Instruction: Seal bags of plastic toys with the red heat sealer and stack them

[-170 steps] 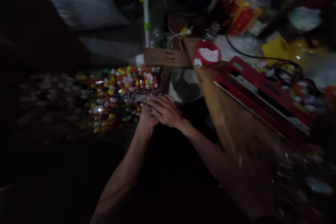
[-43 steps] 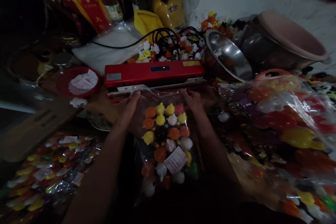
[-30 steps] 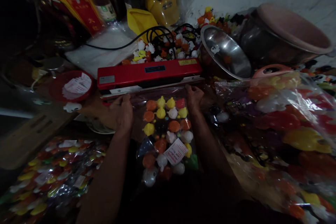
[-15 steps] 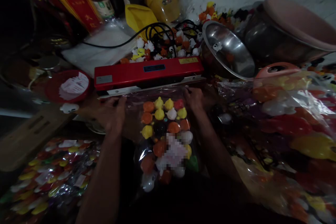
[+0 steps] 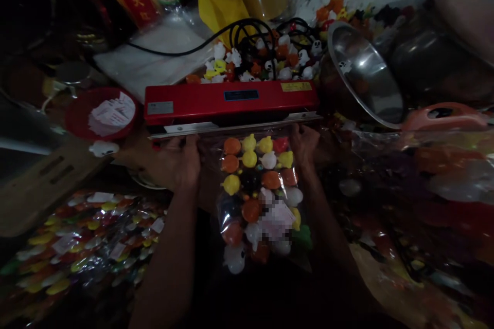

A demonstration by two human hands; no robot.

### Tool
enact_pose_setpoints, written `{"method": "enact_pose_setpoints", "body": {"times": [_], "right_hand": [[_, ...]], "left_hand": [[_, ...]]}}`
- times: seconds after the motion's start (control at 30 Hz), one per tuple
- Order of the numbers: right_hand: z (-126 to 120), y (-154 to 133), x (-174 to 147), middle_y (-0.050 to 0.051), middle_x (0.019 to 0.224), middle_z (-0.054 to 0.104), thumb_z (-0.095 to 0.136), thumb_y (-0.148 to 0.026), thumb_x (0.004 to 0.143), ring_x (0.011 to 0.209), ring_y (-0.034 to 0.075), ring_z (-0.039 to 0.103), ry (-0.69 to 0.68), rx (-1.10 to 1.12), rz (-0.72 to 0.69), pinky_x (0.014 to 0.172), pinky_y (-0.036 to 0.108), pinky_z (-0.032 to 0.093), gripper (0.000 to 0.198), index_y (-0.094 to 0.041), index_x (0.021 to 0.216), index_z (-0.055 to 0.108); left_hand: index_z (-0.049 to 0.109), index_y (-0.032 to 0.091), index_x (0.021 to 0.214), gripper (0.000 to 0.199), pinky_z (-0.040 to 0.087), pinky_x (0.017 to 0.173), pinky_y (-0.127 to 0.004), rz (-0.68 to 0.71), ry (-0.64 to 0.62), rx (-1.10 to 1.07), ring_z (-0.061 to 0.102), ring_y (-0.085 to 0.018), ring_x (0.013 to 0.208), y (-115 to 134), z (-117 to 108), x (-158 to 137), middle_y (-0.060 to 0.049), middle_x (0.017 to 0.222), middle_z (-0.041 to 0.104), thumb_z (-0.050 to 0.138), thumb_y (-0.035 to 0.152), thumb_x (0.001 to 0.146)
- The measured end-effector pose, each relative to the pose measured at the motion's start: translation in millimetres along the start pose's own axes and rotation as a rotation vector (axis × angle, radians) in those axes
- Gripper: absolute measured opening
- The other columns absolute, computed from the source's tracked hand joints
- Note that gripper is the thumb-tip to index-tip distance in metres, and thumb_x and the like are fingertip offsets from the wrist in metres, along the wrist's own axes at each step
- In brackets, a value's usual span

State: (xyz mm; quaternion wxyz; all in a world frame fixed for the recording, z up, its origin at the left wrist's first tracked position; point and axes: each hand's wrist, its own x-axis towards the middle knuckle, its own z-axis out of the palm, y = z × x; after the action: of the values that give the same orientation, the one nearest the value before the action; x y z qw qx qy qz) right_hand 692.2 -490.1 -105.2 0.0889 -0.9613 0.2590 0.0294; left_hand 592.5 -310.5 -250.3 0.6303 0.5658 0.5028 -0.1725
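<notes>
Red device [image 5: 231, 103]: straight ahead of both hands, spanning the gap between them; its front edge stands in the way at the fingertips.
Black cable [image 5: 247, 25]: looped beyond the device, among loose small toys [image 5: 285, 56].
Red dish [image 5: 73, 118]: left of the left hand, with paper slips [image 5: 113, 113] in it.
Steel bowl [image 5: 366, 61]: tilted, ahead and right of the right hand.
Bagged toys [image 5: 88, 247]: heaped left of the left forearm.
Clear bag of larger toys [image 5: 443, 185]: right of the right hand (much of it lost in the dark).
Toy-filled bag [image 5: 250, 211]: between the forearms, its top at the device's front edge.
Left hand [image 5: 181, 157]: nearly closed, pinching the bag's top left corner, fingers dim.
Right hand [image 5: 306, 146]: narrow pinch on the top right corner.
</notes>
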Motion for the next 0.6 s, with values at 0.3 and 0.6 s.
{"method": "enact_pose_setpoints", "body": {"times": [0.3, 0.6], "right_hand": [[-25, 4, -6, 0.008, 0.085, 0.073, 0.068, -0.043, 0.088, 0.077, 0.019, 0.061, -0.198, 0.034, -0.038, 0.068, 0.027, 0.044, 0.031, -0.013, 0.086, 0.074], [-15, -34, -8, 0.006, 0.081, 0.074, 0.067, -0.023, 0.083, 0.081, 0.019, 0.066, -0.095, -0.116, 0.115, 0.066, 0.024, 0.046, 0.016, -0.012, 0.074, 0.075]], "left_hand": [[0.066, 0.021, 0.099, 0.016, 0.061, 0.091, -0.035, 0.011, 0.086, -0.329, 0.075, -0.023, 0.086, -9, -3, -12, -0.002, 0.082, 0.076, 0.063, 0.033, 0.089], [0.062, 0.024, 0.076, 0.013, 0.058, 0.085, -0.034, 0.067, 0.083, -0.149, 0.075, -0.024, 0.084, 10, -1, -11, -0.003, 0.082, 0.077, 0.068, 0.029, 0.087]]}}
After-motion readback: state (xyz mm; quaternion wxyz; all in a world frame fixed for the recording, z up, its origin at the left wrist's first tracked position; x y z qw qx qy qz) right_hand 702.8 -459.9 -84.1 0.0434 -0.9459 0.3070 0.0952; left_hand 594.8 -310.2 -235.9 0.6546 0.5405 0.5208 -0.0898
